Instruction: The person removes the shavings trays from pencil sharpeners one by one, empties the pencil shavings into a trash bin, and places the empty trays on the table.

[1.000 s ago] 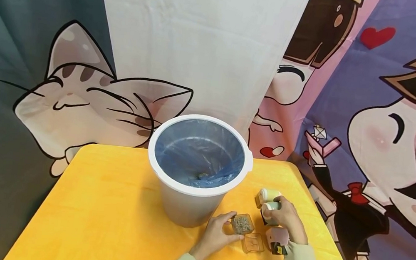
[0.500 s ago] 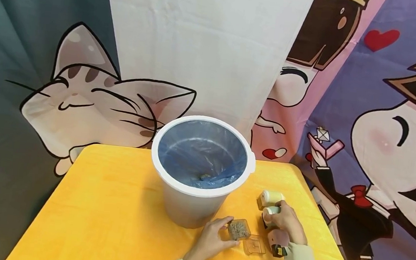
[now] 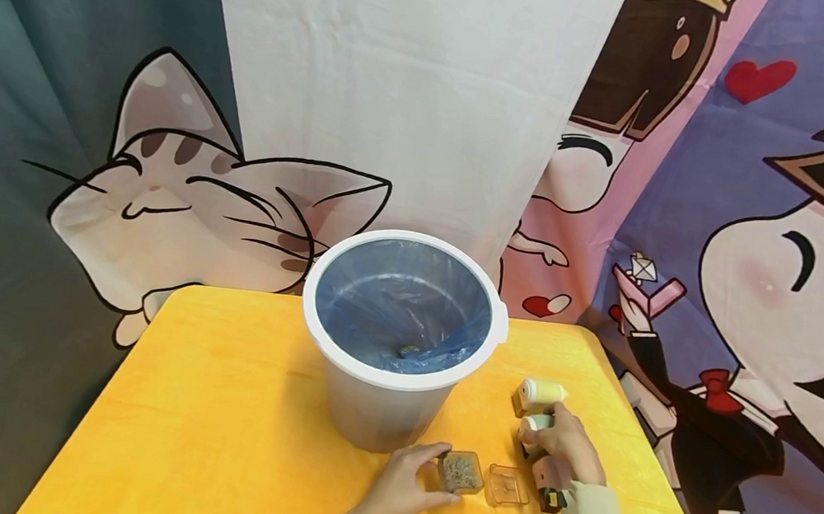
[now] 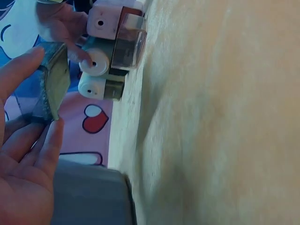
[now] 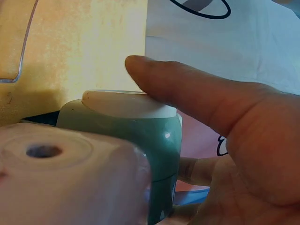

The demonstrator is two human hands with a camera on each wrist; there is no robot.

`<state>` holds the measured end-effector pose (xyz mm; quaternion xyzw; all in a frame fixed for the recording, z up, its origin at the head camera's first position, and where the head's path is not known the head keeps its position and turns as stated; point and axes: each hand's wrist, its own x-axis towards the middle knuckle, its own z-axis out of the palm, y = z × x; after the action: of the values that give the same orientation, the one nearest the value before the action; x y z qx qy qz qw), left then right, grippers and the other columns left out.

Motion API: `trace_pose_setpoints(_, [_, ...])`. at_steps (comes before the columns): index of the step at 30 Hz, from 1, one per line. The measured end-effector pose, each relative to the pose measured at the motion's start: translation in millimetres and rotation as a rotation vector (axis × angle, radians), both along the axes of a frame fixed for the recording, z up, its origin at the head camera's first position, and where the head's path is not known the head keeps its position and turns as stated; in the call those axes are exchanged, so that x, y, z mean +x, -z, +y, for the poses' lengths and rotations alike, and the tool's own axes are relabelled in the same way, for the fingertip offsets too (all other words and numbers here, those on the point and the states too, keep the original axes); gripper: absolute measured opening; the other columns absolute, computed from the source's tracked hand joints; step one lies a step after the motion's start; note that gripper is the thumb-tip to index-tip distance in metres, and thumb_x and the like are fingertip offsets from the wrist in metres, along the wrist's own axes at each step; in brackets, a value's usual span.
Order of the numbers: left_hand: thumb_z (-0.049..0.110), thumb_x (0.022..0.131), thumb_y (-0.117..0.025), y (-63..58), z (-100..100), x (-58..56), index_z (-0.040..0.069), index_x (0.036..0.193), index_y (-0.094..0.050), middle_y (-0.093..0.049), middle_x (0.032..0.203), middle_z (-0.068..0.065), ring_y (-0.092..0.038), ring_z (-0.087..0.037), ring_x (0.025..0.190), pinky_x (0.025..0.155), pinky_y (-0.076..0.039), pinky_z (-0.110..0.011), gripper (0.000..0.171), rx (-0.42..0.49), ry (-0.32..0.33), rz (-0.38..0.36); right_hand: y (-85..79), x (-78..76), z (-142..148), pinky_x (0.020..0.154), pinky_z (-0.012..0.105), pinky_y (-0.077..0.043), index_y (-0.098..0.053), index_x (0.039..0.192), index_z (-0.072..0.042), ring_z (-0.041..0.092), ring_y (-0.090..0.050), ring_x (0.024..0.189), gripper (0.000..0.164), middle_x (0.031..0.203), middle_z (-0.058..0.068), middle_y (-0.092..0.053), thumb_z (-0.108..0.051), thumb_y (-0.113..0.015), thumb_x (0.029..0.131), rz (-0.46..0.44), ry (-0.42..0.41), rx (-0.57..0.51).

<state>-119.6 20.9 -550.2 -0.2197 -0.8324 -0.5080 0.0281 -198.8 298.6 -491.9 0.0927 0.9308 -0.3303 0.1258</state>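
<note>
My left hand [image 3: 397, 487] pinches a small clear drawer [image 3: 461, 473] full of grey-brown pencil shavings between thumb and fingers. In the left wrist view, that drawer [image 4: 57, 79] is seen from its side, above the table. My right hand [image 3: 572, 448] grips a green pencil sharpener [image 3: 533, 434] with a white front; the thumb lies over this front in the right wrist view. Close beside it stands a pink pencil sharpener [image 3: 549, 472], and behind it a yellow one [image 3: 537, 393]. A second clear drawer [image 3: 506, 488] sits on the table between the hands.
A large white bin [image 3: 386, 408] with a blue bag liner [image 3: 407, 306] stands left of the sharpeners, with a small dark bit at its bottom. The yellow table [image 3: 219, 404] extends left of it. A printed cloth [image 3: 411, 108] hangs behind.
My left hand has carried the drawer of shavings to the left and nearer to me, away from the second drawer. My right hand stays on the green sharpener.
</note>
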Motion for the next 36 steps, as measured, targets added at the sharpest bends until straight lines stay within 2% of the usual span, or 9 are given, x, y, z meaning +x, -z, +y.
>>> trace_pose_setpoints(6, [0.042, 0.067, -0.079, 4.6, -18.9, 6.1, 0.017, 0.123, -0.058, -0.061, 0.117, -0.001, -0.061, -0.011, 0.09, 0.08, -0.052, -0.029, 0.065, 0.028, 0.045, -0.129, 1.2, 0.4, 0.1, 0.07, 0.038, -0.045, -0.044, 0.114, 0.005, 0.027, -0.051, 0.081, 0.063, 0.097, 0.019, -0.054, -0.031, -0.076, 0.073, -0.013, 0.005, -0.022])
trace_pose_setpoints(11, [0.04, 0.066, -0.079, 10.5, -34.1, 9.3, 0.013, 0.124, -0.057, -0.059, 0.122, -0.005, -0.062, -0.013, 0.094, 0.081, -0.052, -0.028, 0.068, 0.058, 0.038, -0.198, -5.4, 4.0, -0.2, 0.077, 0.045, -0.045, -0.039, 0.126, 0.006, 0.03, -0.052, 0.091, 0.08, 0.108, 0.021, -0.054, -0.048, -0.07, 0.075, -0.039, 0.0, -0.001])
trace_pose_setpoints(14, [0.04, 0.066, -0.08, 13.7, -43.7, 11.1, 0.013, 0.125, -0.057, -0.058, 0.121, -0.007, -0.063, -0.015, 0.095, 0.082, -0.052, -0.029, 0.069, 0.073, 0.027, -0.227, -15.7, 5.4, -3.7, 0.078, 0.047, -0.045, -0.04, 0.127, 0.008, 0.034, -0.052, 0.096, 0.08, 0.112, 0.025, -0.053, -0.052, -0.064, 0.079, -0.031, -0.03, 0.043])
trace_pose_setpoints(19, [0.038, 0.068, -0.079, 17.3, -59.2, 13.1, 0.011, 0.127, -0.054, -0.058, 0.123, -0.01, -0.063, -0.017, 0.097, 0.083, -0.052, -0.03, 0.07, 0.122, 0.048, -0.266, -45.5, 0.8, -14.3, 0.082, 0.051, -0.045, -0.044, 0.124, 0.01, 0.043, -0.049, 0.107, 0.075, 0.121, 0.033, -0.048, -0.055, -0.051, 0.087, 0.087, -0.101, 0.086])
trace_pose_setpoints(21, [0.036, 0.069, -0.078, 17.6, -65.3, 13.2, 0.009, 0.128, -0.053, -0.058, 0.122, -0.012, -0.063, -0.019, 0.097, 0.083, -0.052, -0.032, 0.07, 0.145, 0.058, -0.285, -57.8, -4.3, -20.3, 0.083, 0.049, -0.046, -0.049, 0.121, 0.006, 0.04, -0.051, 0.107, 0.068, 0.12, 0.03, -0.051, -0.054, -0.049, 0.088, 0.174, -0.119, 0.01])
trace_pose_setpoints(24, [0.032, 0.069, -0.079, 17.7, -73.4, 13.2, 0.007, 0.128, -0.053, -0.058, 0.121, -0.016, -0.063, -0.022, 0.097, 0.083, -0.052, -0.031, 0.07, 0.184, 0.059, -0.326, -74.0, -12.9, -32.6, 0.084, 0.044, -0.049, -0.052, 0.119, 0.0, 0.034, -0.058, 0.102, 0.055, 0.115, 0.021, -0.057, -0.047, -0.049, 0.091, 0.287, -0.147, -0.214])
trace_pose_setpoints(27, [0.03, 0.069, -0.079, 18.0, -79.4, 13.6, 0.007, 0.129, -0.052, -0.055, 0.124, -0.018, -0.062, -0.024, 0.1, 0.083, -0.052, -0.029, 0.07, 0.211, 0.055, -0.365, -88.9, -19.0, -49.3, 0.076, 0.034, -0.053, -0.055, 0.115, -0.004, 0.025, -0.064, 0.09, 0.045, 0.104, 0.016, -0.062, -0.042, -0.048, 0.093, 0.386, -0.158, -0.398])
trace_pose_setpoints(32, [0.026, 0.071, -0.079, 19.1, -87.5, 17.2, 0.001, 0.131, -0.048, -0.05, 0.128, -0.025, -0.058, -0.031, 0.106, 0.086, -0.05, -0.03, 0.072, 0.251, 0.078, -0.389, -112.7, -17.8, -79.2, 0.059, 0.026, -0.051, -0.058, 0.113, -0.006, 0.022, -0.063, 0.072, 0.043, 0.091, 0.021, -0.063, -0.042, -0.045, 0.094, 0.513, -0.135, -0.507])
trace_pose_setpoints(36, [0.024, 0.072, -0.078, 19.1, -95.5, 20.6, -0.001, 0.131, -0.046, -0.048, 0.129, -0.027, -0.057, -0.034, 0.108, 0.088, -0.049, -0.032, 0.072, 0.26, 0.089, -0.393, -123.3, -16.6, -96.6, 0.051, 0.026, -0.048, -0.057, 0.116, -0.007, 0.027, -0.058, 0.064, 0.044, 0.08, 0.022, -0.056, -0.043, -0.046, 0.094, 0.525, -0.129, -0.563])
